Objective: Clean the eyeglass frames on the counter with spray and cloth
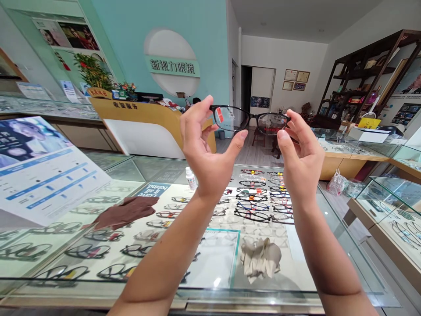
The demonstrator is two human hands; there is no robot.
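Observation:
Black-framed glasses point(252, 117) are held up in the air between both hands, with stickers on the lenses. My left hand point(210, 149) pinches the frame at its left end, thumb below the left lens. At the other end, my right hand point(299, 153) grips the frame's right corner with thumb and fingers. Beneath them is a glass display case point(272, 292) with rows of glasses point(251, 205) inside. On the glass lie a crumpled beige cloth point(261, 260) and a brown cloth point(126, 212). A small white bottle point(190, 179) stands near my left wrist.
A printed card stand point(49, 175) is on the left of the glass. Behind stand a yellow and white counter point(141, 127) and a plant point(94, 72). More display cases point(391, 210) and a dark shelf unit point(358, 79) are at the right; plastic bags point(337, 183) lie on the floor.

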